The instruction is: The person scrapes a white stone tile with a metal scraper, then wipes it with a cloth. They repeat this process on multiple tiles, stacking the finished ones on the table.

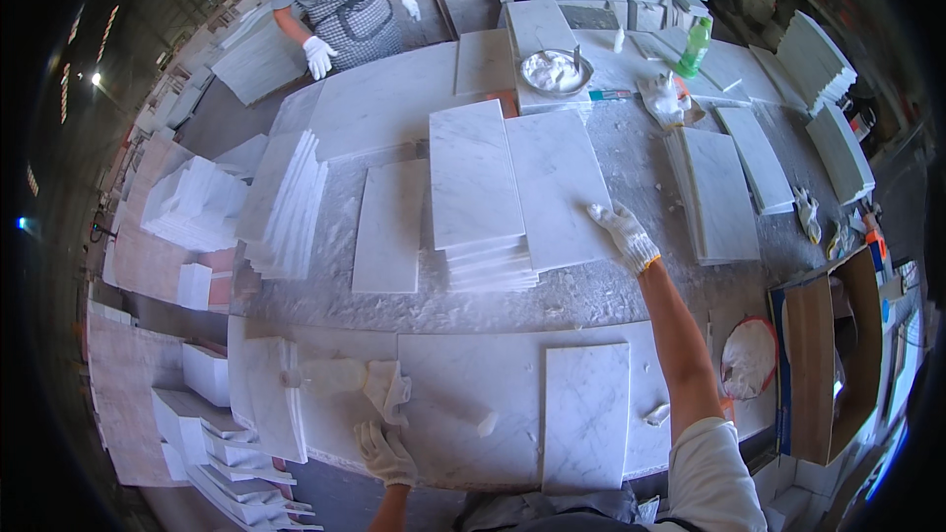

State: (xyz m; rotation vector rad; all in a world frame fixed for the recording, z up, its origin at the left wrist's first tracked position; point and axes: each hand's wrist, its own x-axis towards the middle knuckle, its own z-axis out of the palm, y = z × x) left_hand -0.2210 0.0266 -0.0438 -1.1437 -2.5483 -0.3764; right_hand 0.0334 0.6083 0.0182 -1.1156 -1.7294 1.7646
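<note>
My right hand [626, 234], in a white knitted glove, grips the right edge of a grey-veined white marble tile [560, 182]. That tile lies against a stack of marble tiles [478, 172], partly overlapped by it; whether it touches the bench cannot be made out. Also gloved, my left hand [385, 455] rests with fingers stretched out at the front edge of the near slab [463, 404]. Just beyond it lies a crumpled white cloth [386, 392]. A single tile [586, 417] lies flat on the near slab, right of centre.
More tile stacks stand left [286, 202] and right [711, 192]. A metal bowl of white paste [555, 72], a green bottle [695, 47] and a loose glove [662, 99] sit farther back. A cardboard box [823, 365] borders my right. Across the bench stands another person [345, 15] wearing gloves.
</note>
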